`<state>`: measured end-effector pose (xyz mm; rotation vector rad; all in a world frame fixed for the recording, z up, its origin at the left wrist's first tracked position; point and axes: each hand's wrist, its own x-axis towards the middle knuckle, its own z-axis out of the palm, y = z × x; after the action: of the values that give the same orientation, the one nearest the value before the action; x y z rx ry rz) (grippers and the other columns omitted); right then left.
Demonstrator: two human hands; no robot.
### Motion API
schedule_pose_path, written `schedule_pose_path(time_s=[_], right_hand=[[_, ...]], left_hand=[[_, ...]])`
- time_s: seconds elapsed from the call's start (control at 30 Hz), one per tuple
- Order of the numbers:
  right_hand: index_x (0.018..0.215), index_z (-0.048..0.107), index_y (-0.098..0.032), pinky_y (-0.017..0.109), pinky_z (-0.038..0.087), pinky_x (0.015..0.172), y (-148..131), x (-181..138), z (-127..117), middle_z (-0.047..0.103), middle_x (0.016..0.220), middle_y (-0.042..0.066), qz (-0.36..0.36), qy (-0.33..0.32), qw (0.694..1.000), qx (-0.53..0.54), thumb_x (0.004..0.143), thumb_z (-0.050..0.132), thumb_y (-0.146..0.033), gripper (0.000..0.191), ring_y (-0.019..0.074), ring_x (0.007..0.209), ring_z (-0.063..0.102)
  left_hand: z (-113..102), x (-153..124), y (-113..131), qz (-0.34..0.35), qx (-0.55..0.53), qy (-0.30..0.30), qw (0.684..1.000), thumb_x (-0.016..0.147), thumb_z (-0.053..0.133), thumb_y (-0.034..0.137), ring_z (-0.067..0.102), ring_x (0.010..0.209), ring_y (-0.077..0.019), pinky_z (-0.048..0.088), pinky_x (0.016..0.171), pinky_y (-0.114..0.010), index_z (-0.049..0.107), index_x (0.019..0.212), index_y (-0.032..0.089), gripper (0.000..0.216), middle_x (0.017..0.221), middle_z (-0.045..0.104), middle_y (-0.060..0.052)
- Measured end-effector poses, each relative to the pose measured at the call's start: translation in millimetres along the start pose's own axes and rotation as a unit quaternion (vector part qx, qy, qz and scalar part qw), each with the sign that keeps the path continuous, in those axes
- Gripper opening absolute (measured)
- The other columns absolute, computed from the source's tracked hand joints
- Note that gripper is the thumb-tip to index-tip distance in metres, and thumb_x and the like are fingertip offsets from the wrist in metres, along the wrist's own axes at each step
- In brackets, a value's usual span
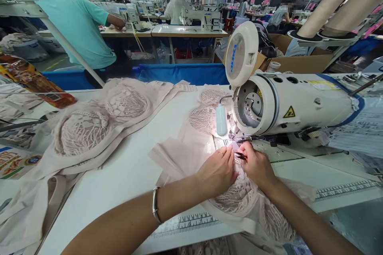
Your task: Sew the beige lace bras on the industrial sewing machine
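My left hand point(220, 167) is closed, its fingertips pinching the edge of a beige lace bra point(236, 197) close to the needle area. A small white label point(235, 145) with dark marks lies at those fingertips. My right hand point(259, 163) is closed beside it, holding small thread snips point(241, 156) with dark blades and a bit of red; most of them is hidden in the palm. Just beyond my fingers is the white sewing machine point(305, 101), its round end cover point(241, 53) swung up. A light lights the needle spot.
Another beige bra point(125, 105) lies on the white table point(128, 175) at left, near a brown drink bottle point(36, 81). A pale blue lamp-like piece point(221, 120) hangs by the needle. Thread cones point(320, 14) stand at upper right. A person in a turquoise shirt point(73, 28) works beyond.
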<state>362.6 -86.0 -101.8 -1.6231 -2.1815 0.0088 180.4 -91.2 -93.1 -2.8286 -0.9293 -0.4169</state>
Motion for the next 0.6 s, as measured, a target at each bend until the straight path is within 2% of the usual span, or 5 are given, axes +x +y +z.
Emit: schedule_pose_path(time_s=[0.1, 0.2, 0.43, 0.6], right_hand=[[0.091, 0.061, -0.019, 0.028, 0.040, 0.058, -2.3, -1.2, -1.5, 0.066, 0.060, 0.003, -0.040, 0.005, 0.999, -0.027, 0.092, 0.043, -0.017, 0.018, 0.0192, 0.056, 0.063], [0.094, 0.064, -0.018, 0.028, 0.043, 0.062, -4.1, -1.2, -3.7, 0.069, 0.069, 0.005, -0.088, 0.016, 0.996, -0.028, 0.097, 0.041, -0.019, 0.023, 0.0190, 0.063, 0.065], [0.107, 0.070, -0.016, 0.028, 0.054, 0.074, 0.6, -4.4, -3.7, 0.077, 0.095, 0.011, -0.115, 0.026, 0.993, -0.023, 0.100, 0.039, -0.020, 0.033, 0.0202, 0.082, 0.071], [0.118, 0.070, -0.012, 0.029, 0.057, 0.078, 4.6, -7.5, -1.4, 0.077, 0.099, 0.012, -0.133, 0.034, 0.990, -0.029, 0.096, 0.041, -0.015, 0.036, 0.0210, 0.086, 0.072]], left_hand=[[-4.2, 0.9, -5.1, -0.002, -0.040, -0.007, 0.999, 0.099, 0.046, 0.037, 0.058, 0.117, -0.0340, 0.048, 0.090, -0.042, 0.061, 0.120, 0.001, 0.045, 0.131, 0.061, -0.025], [-7.8, 1.6, -8.0, -0.010, -0.065, -0.019, 0.998, 0.098, 0.048, 0.038, 0.059, 0.113, -0.0340, 0.048, 0.084, -0.043, 0.061, 0.117, 0.004, 0.041, 0.134, 0.057, -0.026], [-4.8, 2.6, -8.3, -0.022, -0.079, -0.006, 0.997, 0.096, 0.048, 0.039, 0.055, 0.119, -0.0350, 0.046, 0.087, -0.044, 0.052, 0.130, -0.001, 0.053, 0.135, 0.057, -0.026], [-3.0, 2.7, -9.2, -0.029, -0.068, -0.010, 0.997, 0.096, 0.047, 0.042, 0.056, 0.119, -0.0341, 0.042, 0.094, -0.042, 0.054, 0.131, -0.001, 0.056, 0.137, 0.058, -0.024]])
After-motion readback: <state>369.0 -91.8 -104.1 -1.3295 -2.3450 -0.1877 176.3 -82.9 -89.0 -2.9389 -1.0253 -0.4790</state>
